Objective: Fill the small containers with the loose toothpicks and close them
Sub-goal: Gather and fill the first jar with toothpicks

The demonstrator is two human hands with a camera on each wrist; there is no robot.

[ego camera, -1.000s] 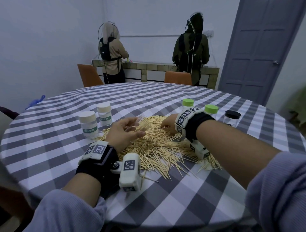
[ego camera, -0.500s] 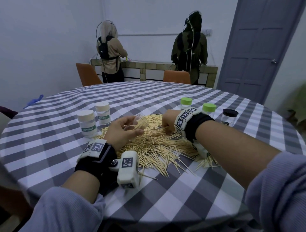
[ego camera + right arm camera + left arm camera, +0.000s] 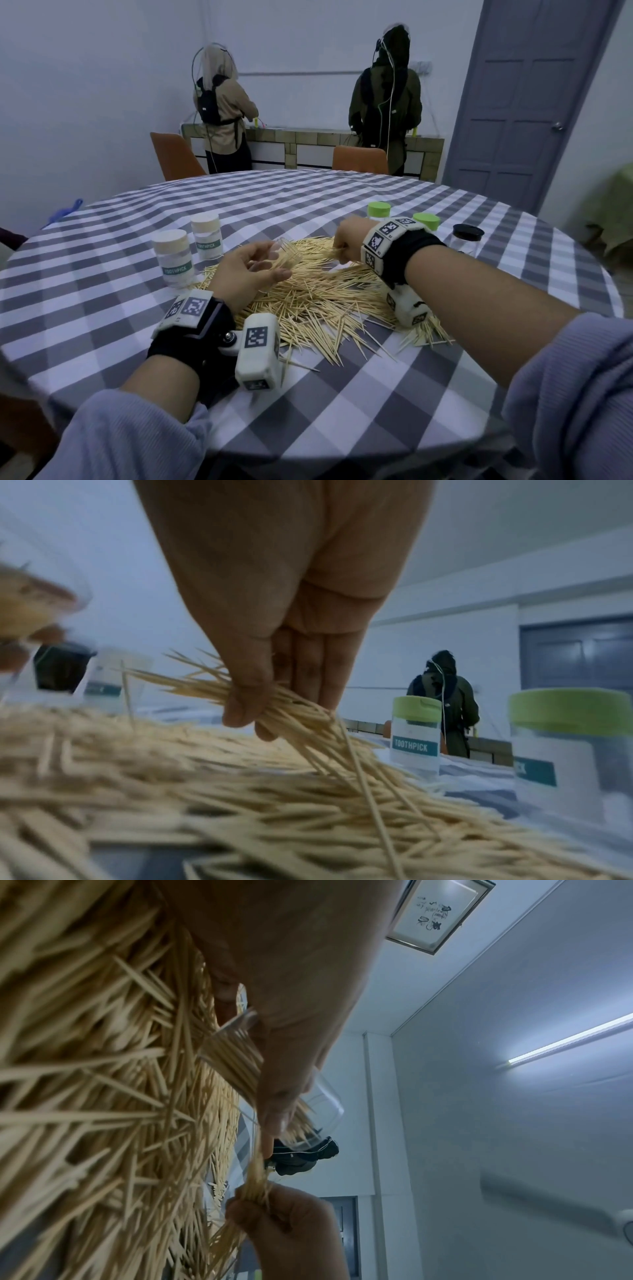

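Round table under a grey-and-white checked cloth (image 3: pixel 342 212); pale walls, a tiled counter (image 3: pixel 308 137) behind it, a grey panelled door (image 3: pixel 520 102) at far right.

Left of the left hand: two clear plastic containers with beige lids (image 3: pixel 173 257), upright, labelled TOOTHPICK, close together at the pile's edge.

Left hand (image 3: pixel 246 270): palm up, fingers curled around a small clear lidless container (image 3: pixel 287 255), tilted, mouth toward the right hand, toothpicks already inside (left wrist view).

Beneath and between both hands: a wide heap of loose wooden toothpicks (image 3: pixel 318 301) on the cloth.

Right hand (image 3: pixel 346 240): thumb and fingers pinching a bunch of toothpicks (image 3: pixel 281 704), tips fanned out above the heap, just beside the held container's mouth.

Beyond the right hand: two clear containers with green lids (image 3: pixel 378 210); right of them a clear jar with a black lid (image 3: pixel 467 236).

Two people stand at the counter, backs turned; two orange chairs (image 3: pixel 174 156) at the table's far side. Ceiling strip light (image 3: pixel 565 1042) on.
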